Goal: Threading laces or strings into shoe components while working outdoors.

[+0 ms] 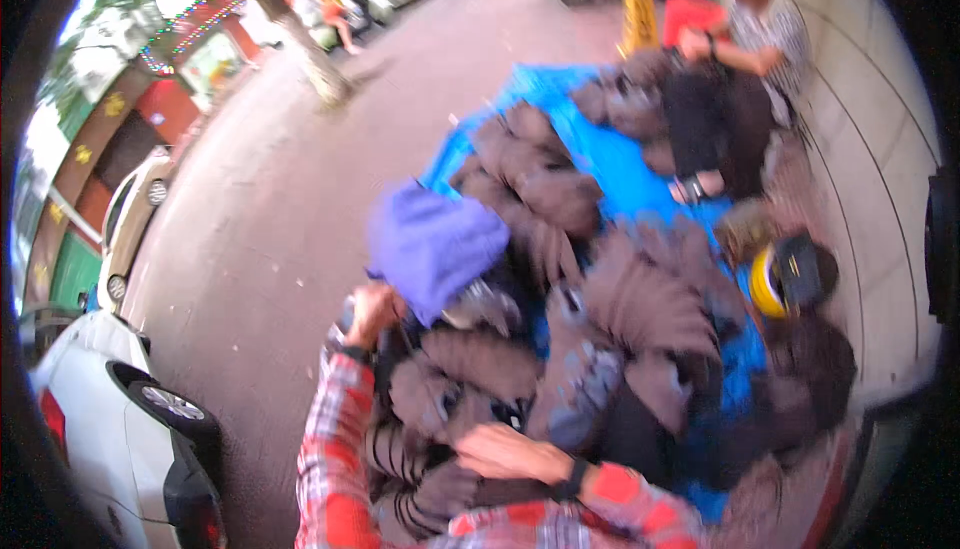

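My left hand (374, 312) is closed at the lower left edge of a blurred purple cloth (435, 244), which bulges up over the pile. Its fingers look curled, though motion softens them. Lower down, my right hand (515, 452) lies across dark brown bundled garments (475, 364), fingers stretched toward the left, with no separate object seen in it. Blurred grey-blue patches mark some bundles, such as the one beyond my right hand (580, 394). Both my sleeves are red-and-white plaid.
A blue tarp (640, 174) lies beneath the heaps. One person (770, 39) sits far right among garments; a yellow-and-black cap (790, 274) shows nearer right. A yellow floor sign (637, 9), tree trunk (285, 34), white car (100, 429) and pale wall (870, 99) surround the spot.
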Action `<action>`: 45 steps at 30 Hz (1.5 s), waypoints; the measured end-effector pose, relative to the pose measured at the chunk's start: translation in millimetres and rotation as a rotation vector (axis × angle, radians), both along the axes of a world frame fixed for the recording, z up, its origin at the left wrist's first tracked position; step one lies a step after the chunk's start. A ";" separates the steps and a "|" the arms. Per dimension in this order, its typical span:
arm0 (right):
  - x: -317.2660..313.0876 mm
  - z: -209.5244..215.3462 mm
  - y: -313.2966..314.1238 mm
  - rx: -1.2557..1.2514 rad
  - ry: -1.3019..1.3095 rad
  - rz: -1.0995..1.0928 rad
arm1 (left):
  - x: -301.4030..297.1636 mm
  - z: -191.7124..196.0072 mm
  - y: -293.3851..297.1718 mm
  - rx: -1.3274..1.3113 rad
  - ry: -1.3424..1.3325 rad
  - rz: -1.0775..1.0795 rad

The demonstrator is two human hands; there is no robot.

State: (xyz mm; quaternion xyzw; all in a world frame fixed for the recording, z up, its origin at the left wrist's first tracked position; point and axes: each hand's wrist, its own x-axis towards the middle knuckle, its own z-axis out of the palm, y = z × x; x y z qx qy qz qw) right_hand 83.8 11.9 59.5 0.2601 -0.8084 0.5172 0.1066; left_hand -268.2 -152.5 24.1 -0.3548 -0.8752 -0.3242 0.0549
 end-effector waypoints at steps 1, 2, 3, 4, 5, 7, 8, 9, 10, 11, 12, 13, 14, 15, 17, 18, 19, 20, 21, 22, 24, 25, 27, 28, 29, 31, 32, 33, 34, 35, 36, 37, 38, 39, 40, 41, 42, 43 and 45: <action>-1.9 -1.2 1.1 0.248 -0.059 -0.010 | 29.3 25.5 80.2 0.209 -0.591 0.010; 9.5 3.8 -23.9 0.221 0.132 -0.091 | 13.9 0.5 51.5 0.268 -0.463 -0.125; 13.6 7.0 -16.0 0.208 -0.014 -0.089 | 54.8 15.5 112.8 0.586 -0.940 -0.007; 14.9 -7.7 -19.5 0.269 -0.139 -0.069 | 85.4 34.3 144.3 0.520 -1.071 0.013; 16.8 -19.9 -19.4 0.205 -0.093 -0.072 | 113.6 48.4 158.7 0.414 -1.156 -0.068; 19.5 -17.5 9.7 -0.136 -0.070 -0.192 | 154.3 48.8 172.3 0.077 -1.173 -0.288; 30.3 -7.2 39.7 -0.187 -0.230 -0.415 | 179.8 46.0 176.3 -0.061 -1.143 -0.309; 43.5 -1.5 67.5 -0.211 -0.344 -0.637 | 194.1 32.6 173.1 -0.112 -1.018 -0.432; 55.5 -13.4 89.3 -0.466 -0.467 -0.818 | 207.8 20.2 172.4 -0.163 -0.884 -0.560; 63.0 -20.7 111.0 -0.401 -0.622 -0.898 | 221.2 9.4 168.0 -0.156 -0.857 -0.553; 68.2 -19.1 123.8 -0.421 -0.769 -0.897 | 229.2 4.0 166.1 -0.168 -0.814 -0.583; 72.0 -23.2 130.3 -0.423 -0.798 -0.832 | 233.9 2.5 165.3 -0.207 -0.837 -0.588; 72.4 -27.3 131.4 -0.427 -0.804 -0.830 | 238.0 2.7 164.8 -0.247 -0.856 -0.590; 72.2 -30.6 132.1 -0.477 -0.842 -0.759 | 242.0 4.5 165.3 -0.251 -0.860 -0.587; 69.4 -21.0 132.8 -0.518 -0.986 -0.647 | 247.6 9.3 166.4 -0.372 -0.769 -0.552; 68.9 -22.6 131.8 -0.523 -0.989 -0.640 | 248.4 9.1 165.9 -0.378 -0.771 -0.545; 69.3 -24.7 131.7 -0.646 -1.016 -0.586 | 248.9 8.9 165.7 -0.385 -0.727 -0.529; 71.1 -26.5 132.7 -0.767 -1.039 -0.537 | 249.7 8.5 167.1 -0.390 -0.682 -0.520; 72.5 -29.4 132.1 -0.771 -1.039 -0.540 | 249.7 7.5 167.5 -0.393 -0.683 -0.523; 74.5 -33.2 130.7 -0.891 -1.021 -0.465 | 249.5 5.7 167.8 -0.369 -0.619 -0.520; 74.7 -35.7 131.1 -1.010 -0.997 -0.381 | 247.5 3.2 167.8 -0.346 -0.552 -0.511; 75.6 -36.0 132.4 -1.081 -1.023 -0.349 | 246.6 1.4 168.4 -0.341 -0.597 -0.493; 76.6 -40.0 133.8 -1.155 -1.045 -0.318 | 244.9 0.3 170.7 -0.337 -0.640 -0.478; 78.3 -43.4 132.7 -1.255 -1.035 -0.282 | 245.0 0.6 172.0 -0.378 -0.655 -0.456; 79.6 -44.8 132.1 -1.354 -1.022 -0.247 | 246.2 1.9 173.8 -0.419 -0.670 -0.434; 79.1 -46.1 131.5 -1.371 -1.017 -0.238 | 248.9 6.6 177.7 -0.432 -0.612 -0.420; 78.9 -46.3 131.0 -1.386 -1.015 -0.229 | 250.8 7.8 179.5 -0.443 -0.557 -0.405; 79.2 -45.7 130.3 -1.388 -1.014 -0.230 | 253.5 7.7 180.6 -0.444 -0.557 -0.406; 79.8 -44.5 129.6 -1.376 -1.007 -0.233 | 257.2 7.5 181.3 -0.439 -0.392 -0.456; 79.9 -44.1 129.0 -1.364 -1.000 -0.236 | 260.3 8.4 182.7 -0.432 -0.227 -0.502; 79.9 -44.4 128.9 -1.366 -0.999 -0.236 | 263.4 9.3 185.4 -0.434 -0.227 -0.503; 79.9 -44.8 128.8 -1.367 -0.998 -0.226 | 266.4 10.6 188.4 -0.493 -0.130 -0.555; 80.4 -44.4 128.4 -1.368 -0.998 -0.214 | 268.3 12.5 189.7 -0.551 -0.032 -0.604; 80.6 -46.6 128.2 -1.368 -0.998 -0.214 | 266.0 6.0 186.9 -0.447 -0.005 -0.666; 80.2 -50.8 128.2 -1.407 -0.985 -0.178 | 261.7 -0.7 183.0 -0.448 -0.006 -0.665; 79.7 -53.5 129.1 -1.447 -0.972 -0.144 | 256.2 -8.2 178.7 -0.314 -0.440 -0.604; 77.1 -51.2 132.5 -1.446 -0.971 -0.145 | 250.1 -17.1 174.9 -0.164 -0.866 -0.522; 73.5 -48.3 137.3 -1.272 -1.039 -0.135 | 246.8 -27.7 167.7 -0.167 -1.066 -0.442; 69.4 -49.1 149.3 -0.967 -1.118 -0.094 | 249.7 -20.7 168.9 -0.166 -1.252 -0.357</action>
